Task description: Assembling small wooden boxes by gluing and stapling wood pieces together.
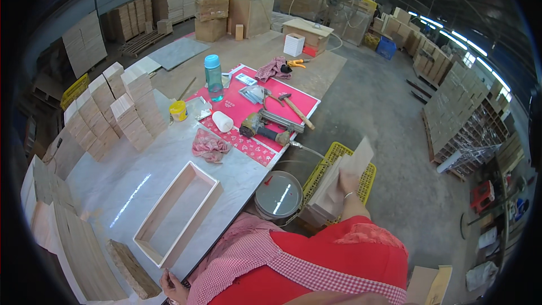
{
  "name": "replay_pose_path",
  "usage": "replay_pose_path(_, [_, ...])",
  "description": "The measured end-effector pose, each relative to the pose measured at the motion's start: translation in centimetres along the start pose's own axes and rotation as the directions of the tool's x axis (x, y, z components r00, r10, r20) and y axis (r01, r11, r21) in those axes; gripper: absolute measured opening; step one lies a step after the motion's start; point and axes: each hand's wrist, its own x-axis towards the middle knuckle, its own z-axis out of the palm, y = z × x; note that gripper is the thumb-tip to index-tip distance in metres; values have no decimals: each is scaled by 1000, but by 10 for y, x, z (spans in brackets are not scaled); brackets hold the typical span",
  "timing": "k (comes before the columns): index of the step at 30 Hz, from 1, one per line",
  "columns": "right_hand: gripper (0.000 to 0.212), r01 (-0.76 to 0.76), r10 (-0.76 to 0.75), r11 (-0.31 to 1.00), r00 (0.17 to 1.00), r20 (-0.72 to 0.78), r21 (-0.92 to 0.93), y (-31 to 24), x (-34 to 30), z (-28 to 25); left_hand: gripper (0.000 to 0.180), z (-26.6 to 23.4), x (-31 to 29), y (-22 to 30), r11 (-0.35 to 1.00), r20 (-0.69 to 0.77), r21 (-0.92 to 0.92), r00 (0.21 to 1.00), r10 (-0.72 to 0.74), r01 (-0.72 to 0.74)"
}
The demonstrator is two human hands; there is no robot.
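My right hand (349, 184) reaches out to the right and grips a thin pale wooden board (360, 158), its fingers closed on the edge. More such boards (324, 192) stand beneath it in a yellow plastic crate (368, 183). At the table's near edge is my left hand (174, 288), loosely open, fingertips by the near corner of a wooden frame (178, 212). This long rectangular frame lies on the grey tabletop, which shows through it. A rough brown wood block (132, 268) rests beside the frame.
A nail gun (265, 127) with an air hose, a hammer (296, 112), a blue bottle (214, 79) and a pink cloth (210, 146) lie beyond the frame. Stacked wood pieces (135, 104) line the table's left. A lidded round bucket (278, 195) stands between table and crate.
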Motion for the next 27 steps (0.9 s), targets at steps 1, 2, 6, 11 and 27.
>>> replay_pose_path(1, [100, 69, -68, 986, 998, -10, 153, 8, 15, 3, 21, 3, 0, 4, 999, -27, -14, 999, 34, -35])
replay_pose_path(2, [97, 140, -137, 943, 990, -29, 301, 14, 29, 6, 21, 9, -1, 19, 999, -30, -16, 999, 27, -28])
replay_pose_path(6, [92, 140, -200, 818, 979, 46, 558, 21, 40, -13, 11, 20, -2, 85, 975, -57, -172, 987, -151, 139])
replay_pose_path(11, [74, 570, -582, 691, 803, -124, 445, -73, 36, -22, 16, 7, -12, 120, 989, -104, -62, 985, -141, 135])
replay_pose_path(27, [109, 517, -326, -683, -848, 417, 516, -282, -433, -3, 28, -7, -4, 186, 948, -156, 304, 986, -54, 100])
